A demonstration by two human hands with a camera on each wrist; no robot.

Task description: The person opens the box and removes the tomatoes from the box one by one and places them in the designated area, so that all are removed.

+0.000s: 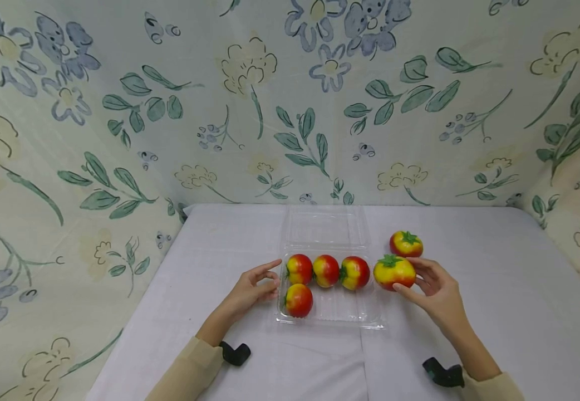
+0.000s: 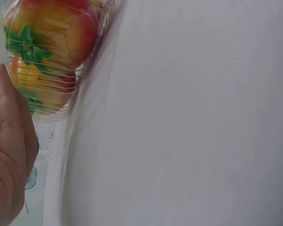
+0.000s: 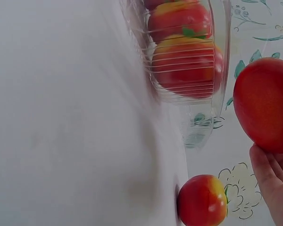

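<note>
A clear plastic clamshell box (image 1: pixel 332 309) lies with its lid folded back. Inside sit several red-and-yellow persimmons, three along the far row and one persimmon (image 1: pixel 299 301) at the near left. My right hand (image 1: pixel 437 289) holds another persimmon (image 1: pixel 394 272) by its side, between thumb and fingers, just right of the box; its green calyx faces the back. In the right wrist view this persimmon (image 3: pixel 266 104) is raised above the table. My left hand (image 1: pixel 251 289) is at the box's left wall, its fingers extended along it; the left wrist view shows the fingertips (image 2: pixel 4 77) beside the ribbed plastic.
One more persimmon (image 1: pixel 406 244) rests on the white-covered table (image 1: pixel 510 289), behind my right hand. The lid (image 1: pixel 325 227) lies flat toward the back edge. A flower-patterned cloth (image 1: pixel 290 100) hangs behind the table and along its sides.
</note>
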